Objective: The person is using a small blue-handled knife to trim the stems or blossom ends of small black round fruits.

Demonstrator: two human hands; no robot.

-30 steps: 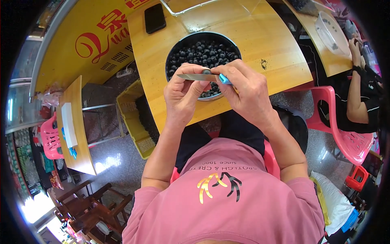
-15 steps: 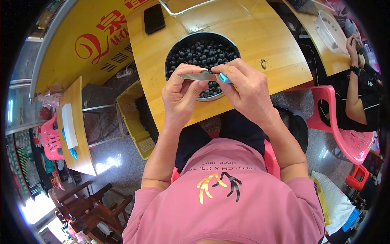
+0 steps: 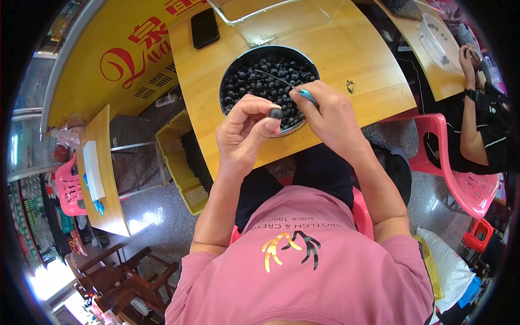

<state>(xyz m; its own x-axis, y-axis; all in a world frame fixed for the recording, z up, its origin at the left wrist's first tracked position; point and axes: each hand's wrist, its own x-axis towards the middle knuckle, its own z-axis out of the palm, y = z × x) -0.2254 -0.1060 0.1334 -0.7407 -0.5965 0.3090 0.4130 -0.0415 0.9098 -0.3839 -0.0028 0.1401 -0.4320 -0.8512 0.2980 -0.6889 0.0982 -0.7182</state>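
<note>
My left hand (image 3: 245, 132) pinches one dark, round, bead-sized piece (image 3: 275, 113) between thumb and fingertips; whether it is a fruit or a nut I cannot tell. My right hand (image 3: 331, 116) grips a small knife (image 3: 306, 95) by its bright blue handle, and the thin blade angles up to the left above the bowl. Just beyond both hands stands a round, dark-walled bowl (image 3: 223, 86) with a pale rim. Many similar dark round pieces (image 3: 269, 69) fill it, some with small light rings on top. My hands partly cover its near side.
The bowl sits on a wooden table (image 3: 374, 65), with a black phone (image 3: 205, 28) and a clear tray (image 3: 281, 27) toward its far side. Dark crumbs (image 3: 350, 86) lie at right. A yellow crate (image 3: 187, 179) stands on the floor at left. Another person's hand (image 3: 467, 62) shows far right, near a clear basin.
The knife has moved off the piece, to the right, and its blade now tilts over the bowl. My hands have drawn apart, and the piece stays in my left fingers.
</note>
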